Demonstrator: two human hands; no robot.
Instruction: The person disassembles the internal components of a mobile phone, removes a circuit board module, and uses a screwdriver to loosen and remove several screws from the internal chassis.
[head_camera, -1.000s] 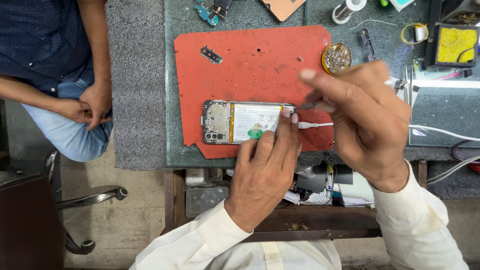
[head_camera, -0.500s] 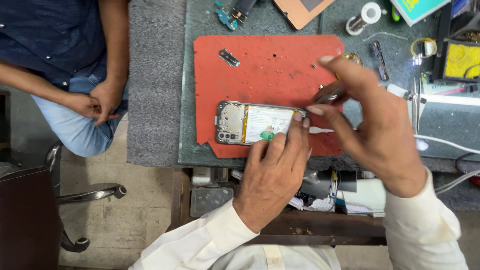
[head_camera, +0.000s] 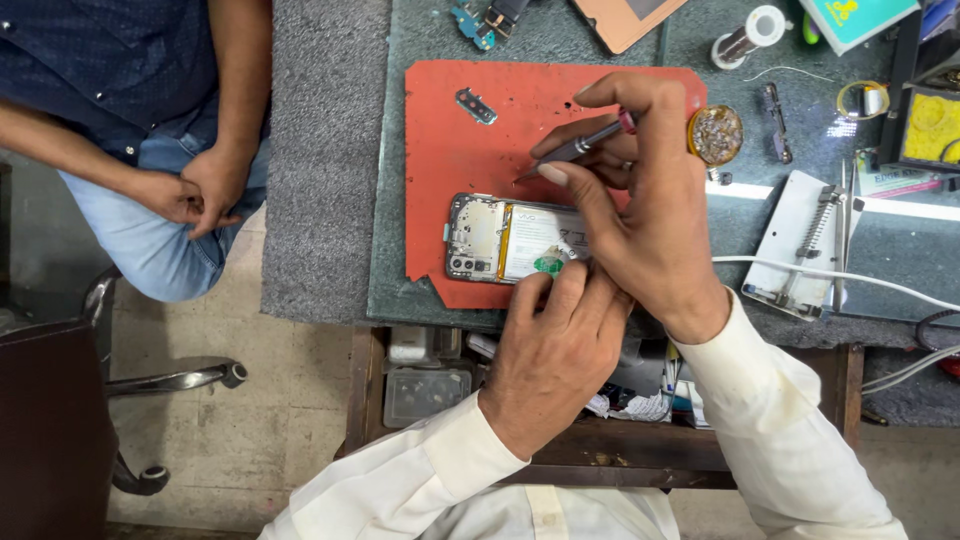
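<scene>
Grey stone workbench (head_camera: 800, 150) fills the upper half of the head view, with a strip of grey carpet-like cloth (head_camera: 320, 150) along its left edge and an orange-red rubber work mat (head_camera: 450, 140) laid near the middle. On the lower part of that mat lies an opened smartphone with its back cover off (head_camera: 500, 238), showing a white battery and a camera block at its left end. The left hand (head_camera: 555, 365) comes up from the lower centre of the frame, its fingertips pressing down on the phone's lower edge to steady it. The right hand (head_camera: 640, 200) hovers just above the phone's right end, pinching a slim grey metal tool with a red collar (head_camera: 585, 143) between thumb and fingers, tip pointing left toward the mat. A small loose metal bracket (head_camera: 475, 105) sits at the mat's upper left, and a round brass-coloured dish of tiny parts (head_camera: 715, 135) rests beside the right hand. At the upper left of the frame another person sits with hands clasped (head_camera: 190, 195). Judging from this, the sharp tip could slip and pierce the battery if the left hand's hold loosens, and a careless wrist could knock over the dish.
</scene>
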